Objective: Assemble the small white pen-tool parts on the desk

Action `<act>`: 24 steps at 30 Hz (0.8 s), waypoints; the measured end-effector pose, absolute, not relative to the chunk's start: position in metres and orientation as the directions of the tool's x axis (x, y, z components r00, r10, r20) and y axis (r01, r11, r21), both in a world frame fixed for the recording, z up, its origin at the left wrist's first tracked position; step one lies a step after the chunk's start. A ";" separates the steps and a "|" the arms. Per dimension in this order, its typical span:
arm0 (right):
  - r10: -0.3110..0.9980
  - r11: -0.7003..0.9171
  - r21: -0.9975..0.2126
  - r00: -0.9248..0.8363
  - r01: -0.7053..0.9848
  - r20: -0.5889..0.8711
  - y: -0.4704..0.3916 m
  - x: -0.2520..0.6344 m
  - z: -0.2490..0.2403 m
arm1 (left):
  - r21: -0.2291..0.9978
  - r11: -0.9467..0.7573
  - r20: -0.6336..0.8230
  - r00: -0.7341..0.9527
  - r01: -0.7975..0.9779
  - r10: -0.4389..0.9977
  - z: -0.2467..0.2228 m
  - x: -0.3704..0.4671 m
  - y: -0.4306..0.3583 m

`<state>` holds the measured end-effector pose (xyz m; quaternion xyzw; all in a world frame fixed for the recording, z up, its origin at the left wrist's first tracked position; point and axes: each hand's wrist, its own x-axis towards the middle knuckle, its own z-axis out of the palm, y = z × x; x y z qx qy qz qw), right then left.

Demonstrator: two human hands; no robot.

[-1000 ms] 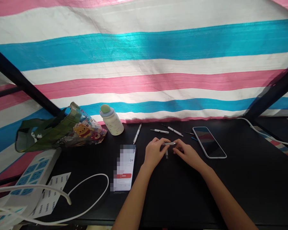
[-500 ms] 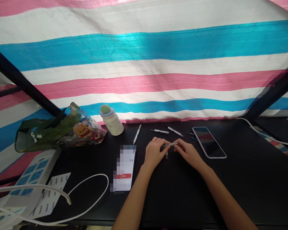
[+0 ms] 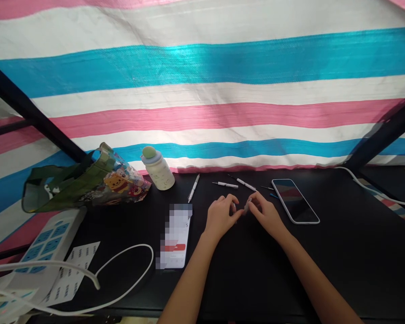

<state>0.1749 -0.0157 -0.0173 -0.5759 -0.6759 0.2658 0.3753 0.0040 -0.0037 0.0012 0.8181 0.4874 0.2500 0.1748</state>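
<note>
Over the middle of the black table, my left hand [image 3: 222, 216] has its thumb and fingers curled together. Whatever lies in them is mostly hidden. Close by on its right, my right hand [image 3: 266, 216] pinches a small grey pen part [image 3: 246, 207] between thumb and fingers. The two hands are slightly apart. Beyond them lie a white pen [image 3: 225, 185] and another white pen [image 3: 245, 182], both with thin tips. A third white pen [image 3: 193, 188] rests further left. Near my right hand are a thin dark refill-like stick [image 3: 266, 187] and a small blue piece [image 3: 274, 195].
A lit phone [image 3: 175, 243] lies left of my left forearm, and a dark-screened phone [image 3: 295, 201] to the right. At the left are a bottle [image 3: 160, 173], a cartoon bag [image 3: 87, 189], a power strip [image 3: 47, 243], a label sheet [image 3: 76, 272] and white cables [image 3: 151, 256].
The whitish pen part spanning both hands no longer shows between them. My hands have turned slightly, and the small piece on the table below them is no longer visible.
</note>
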 end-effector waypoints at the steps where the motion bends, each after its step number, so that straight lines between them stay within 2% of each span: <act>1: 0.982 0.171 -0.762 -0.050 0.624 0.180 -0.016 0.175 -0.018 | 0.520 -0.430 0.215 0.374 0.738 0.902 0.001 0.003 -0.003; 6: 0.979 0.185 -0.656 -0.080 0.731 0.187 -0.016 0.171 -0.020 | 0.472 -0.339 0.124 0.320 0.814 0.939 -0.005 0.003 -0.002; 17: 0.971 0.212 -0.543 -0.112 0.813 0.211 -0.016 0.167 -0.028 | 0.452 -0.418 0.185 0.375 0.788 0.908 -0.008 0.005 -0.005; 21: 0.973 0.212 -0.526 -0.128 0.823 0.191 -0.016 0.167 -0.027 | 0.446 -0.442 0.212 0.388 0.778 0.897 -0.007 0.006 -0.006; 24: 0.977 0.196 -0.564 -0.112 0.802 0.180 -0.015 0.167 -0.027 | 0.448 -0.450 0.235 0.384 0.773 0.893 -0.007 0.006 -0.005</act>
